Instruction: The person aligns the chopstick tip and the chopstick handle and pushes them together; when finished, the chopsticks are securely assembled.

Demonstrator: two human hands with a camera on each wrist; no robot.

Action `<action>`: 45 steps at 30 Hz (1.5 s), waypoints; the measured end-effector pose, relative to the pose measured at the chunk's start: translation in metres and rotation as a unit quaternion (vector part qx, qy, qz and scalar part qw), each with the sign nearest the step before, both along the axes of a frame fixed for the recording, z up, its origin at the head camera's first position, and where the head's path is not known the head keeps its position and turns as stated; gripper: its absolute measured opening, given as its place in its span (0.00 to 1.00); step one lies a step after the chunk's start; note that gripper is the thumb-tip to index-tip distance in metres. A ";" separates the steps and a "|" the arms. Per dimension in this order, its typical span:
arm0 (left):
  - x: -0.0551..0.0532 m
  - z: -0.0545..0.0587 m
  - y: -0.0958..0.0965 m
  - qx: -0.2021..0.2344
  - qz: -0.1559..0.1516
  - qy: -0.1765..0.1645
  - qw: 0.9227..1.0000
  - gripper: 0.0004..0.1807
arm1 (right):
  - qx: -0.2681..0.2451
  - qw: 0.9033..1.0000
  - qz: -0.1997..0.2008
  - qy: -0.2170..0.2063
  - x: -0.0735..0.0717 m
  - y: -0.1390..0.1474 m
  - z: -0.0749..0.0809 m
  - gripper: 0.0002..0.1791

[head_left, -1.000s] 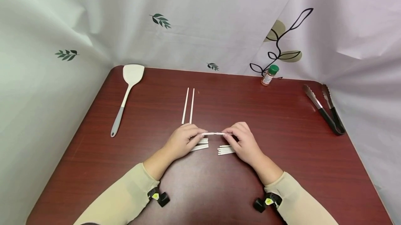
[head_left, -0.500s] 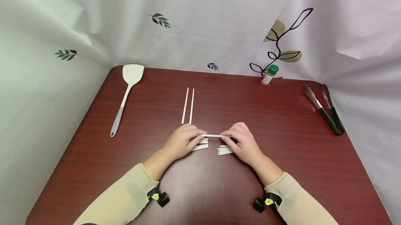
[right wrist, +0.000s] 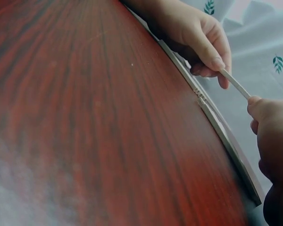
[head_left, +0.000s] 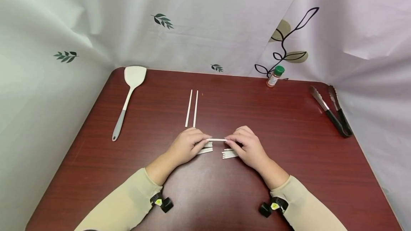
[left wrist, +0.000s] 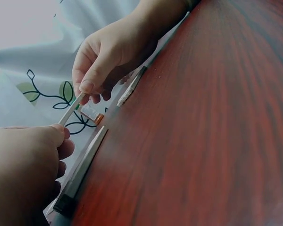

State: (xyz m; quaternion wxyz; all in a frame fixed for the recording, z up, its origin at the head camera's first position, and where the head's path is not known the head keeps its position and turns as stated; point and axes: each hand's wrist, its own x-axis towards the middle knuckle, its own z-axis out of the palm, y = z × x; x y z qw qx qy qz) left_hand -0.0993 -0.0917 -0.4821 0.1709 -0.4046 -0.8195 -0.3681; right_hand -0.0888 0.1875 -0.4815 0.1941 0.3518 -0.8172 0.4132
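Both hands pinch one slim white chopstick point(head_left: 217, 139) held level above the table, its two sections meeting end to end. On its left end are the thumb and fingertips of my left hand point(head_left: 186, 146); my right hand point(head_left: 248, 147) has the other end the same way. In the left wrist view the chopstick point(left wrist: 70, 109) spans the gap between the hands. Under the left hand lies a bundle of white chopstick sections point(head_left: 206, 150), partly hidden. A second bundle of sections point(head_left: 229, 154), with narrow stepped tips, lies partly under the right hand.
Two full-length white chopsticks point(head_left: 188, 109) lie side by side beyond the left hand. A white spatula point(head_left: 129, 97) with a grey handle is at the left. Toward the back right stands a green-capped spice bottle point(head_left: 274, 77). Black-handled tongs point(head_left: 335, 118) lie by the right edge.
The right hand has come slightly left and nearer the body. The seam between the chopstick's two sections has closed up, and it now looks like one straight stick. The left hand is almost still.
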 end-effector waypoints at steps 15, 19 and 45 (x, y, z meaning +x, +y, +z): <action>0.003 0.001 0.002 0.015 -0.001 -0.002 1.000 0.07 | -0.023 1.000 0.007 0.018 0.001 -0.004 0.001 0.03; 0.005 0.001 0.003 0.027 -0.003 -0.012 1.000 0.08 | -0.025 0.999 -0.001 0.022 0.001 -0.005 0.001 0.04; 0.013 0.009 0.001 0.021 -0.138 -0.076 0.987 0.27 | -0.112 0.967 -0.188 -0.132 0.002 0.004 -0.002 0.19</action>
